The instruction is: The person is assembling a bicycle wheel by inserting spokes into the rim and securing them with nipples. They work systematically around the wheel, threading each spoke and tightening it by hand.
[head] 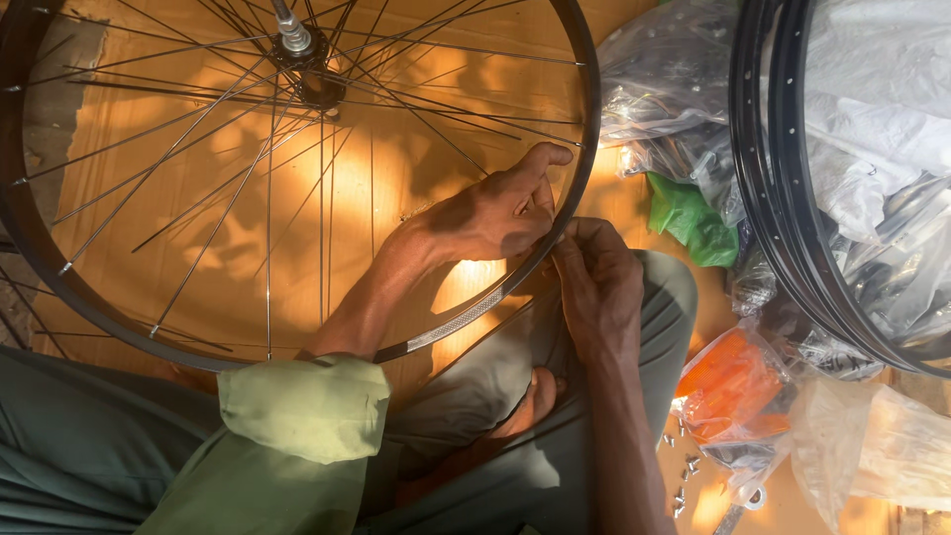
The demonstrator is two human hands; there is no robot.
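Note:
A black bicycle wheel rim (30, 238) with thin steel spokes and a hub (307, 59) lies across my lap, over brown cardboard (396, 178). My left hand (495, 213) reaches through the spokes from inside the wheel and its fingers pinch at the rim's right side. My right hand (594, 282) meets it from outside the rim, fingertips pressed to the same spot. Whatever small part sits between the fingertips is hidden. My green sleeve (307, 406) and grey-green trousers fill the bottom of the view.
Two more black rims (783, 198) stand stacked at the right over clear plastic bags. A green bag (693, 223), an orange bag (733, 386) and a pale bag (872, 446) lie nearby. Several small metal nipples (684, 476) are scattered on the floor.

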